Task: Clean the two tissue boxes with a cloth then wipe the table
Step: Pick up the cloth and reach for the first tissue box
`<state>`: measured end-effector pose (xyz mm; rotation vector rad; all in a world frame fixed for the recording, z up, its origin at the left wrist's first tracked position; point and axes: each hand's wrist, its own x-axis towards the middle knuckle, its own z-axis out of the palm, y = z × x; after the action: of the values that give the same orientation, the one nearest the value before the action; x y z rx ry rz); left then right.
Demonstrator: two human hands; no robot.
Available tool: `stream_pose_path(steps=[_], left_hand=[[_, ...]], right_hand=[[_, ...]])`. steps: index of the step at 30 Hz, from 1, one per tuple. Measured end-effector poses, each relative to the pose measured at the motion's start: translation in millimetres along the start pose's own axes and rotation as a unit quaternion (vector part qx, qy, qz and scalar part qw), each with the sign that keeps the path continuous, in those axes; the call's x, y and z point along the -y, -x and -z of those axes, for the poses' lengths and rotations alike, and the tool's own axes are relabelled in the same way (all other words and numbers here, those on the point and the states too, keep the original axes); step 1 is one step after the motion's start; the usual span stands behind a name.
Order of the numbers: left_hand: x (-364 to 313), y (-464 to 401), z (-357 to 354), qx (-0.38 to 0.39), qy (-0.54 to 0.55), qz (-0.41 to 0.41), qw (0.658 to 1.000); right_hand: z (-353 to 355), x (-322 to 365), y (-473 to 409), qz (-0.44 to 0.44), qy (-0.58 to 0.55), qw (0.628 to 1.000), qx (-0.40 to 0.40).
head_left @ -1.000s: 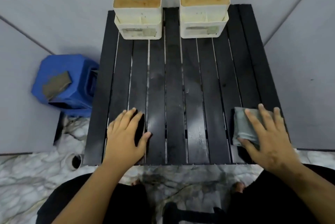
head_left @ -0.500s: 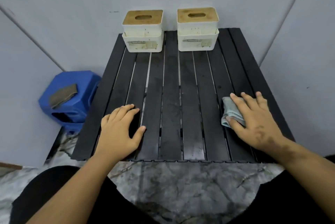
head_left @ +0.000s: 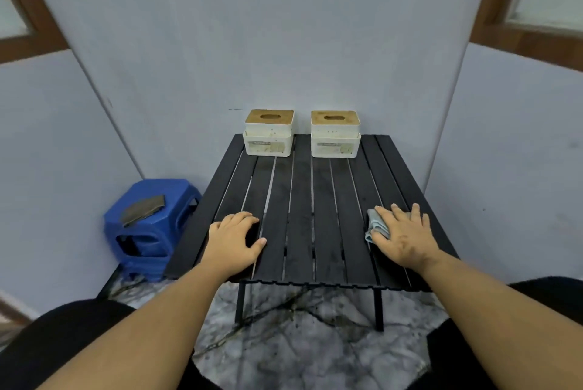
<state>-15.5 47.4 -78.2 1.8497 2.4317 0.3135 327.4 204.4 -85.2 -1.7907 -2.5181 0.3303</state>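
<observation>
Two white tissue boxes with wooden lids stand side by side at the far edge of the black slatted table: the left box and the right box. Both look stained on the front. My right hand rests flat with straight fingers on a folded grey cloth near the table's front right. At the front left, my left hand lies palm down on the slats and holds nothing.
A blue plastic stool with a grey-brown pad on top stands left of the table. Grey walls close in behind and on both sides. The floor is marbled stone, and my dark-clothed knees flank the table's front.
The view has pulled back and tilted up, so the table and boxes look smaller and farther. Both hands stay flat where they were, the right one still on the cloth.
</observation>
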Motion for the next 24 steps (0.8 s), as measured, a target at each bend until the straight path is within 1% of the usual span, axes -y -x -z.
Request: stream_pose_path(steps=[2, 4, 8, 12, 16, 19, 22, 24], left_hand=[[0, 1, 1, 0.001, -0.004, -0.004, 1.000], [1, 2, 0, 0.001, -0.004, -0.007, 1.000], [2, 1, -1, -0.002, -0.001, -0.012, 1.000], [6, -6, -4, -0.005, 0.002, -0.007, 1.000], [3, -29, -3, -0.012, -0.016, 0.000, 1.000], [-8, -62, 4, -0.025, 0.023, 0.000, 0.999], [-26, -106, 13, -0.037, 0.113, -0.024, 0.993], [-41, -140, 18, -0.029, 0.158, -0.044, 0.986]], right_hand=[[9, 14, 2, -0.028, -0.009, 0.999, 0.025], [10, 21, 7, -0.038, -0.026, 0.999, 0.026], [-2, 10, 13, -0.016, -0.040, 0.999, -0.012], [-2, 9, -3, -0.017, -0.060, 0.998, 0.009], [-5, 8, -24, 0.016, -0.065, 0.998, -0.007], [0, 7, -49, 0.026, -0.077, 0.997, 0.001], [7, 10, -74, 0.030, -0.072, 0.996, 0.036], [14, 11, -90, 0.040, -0.072, 0.995, 0.064]])
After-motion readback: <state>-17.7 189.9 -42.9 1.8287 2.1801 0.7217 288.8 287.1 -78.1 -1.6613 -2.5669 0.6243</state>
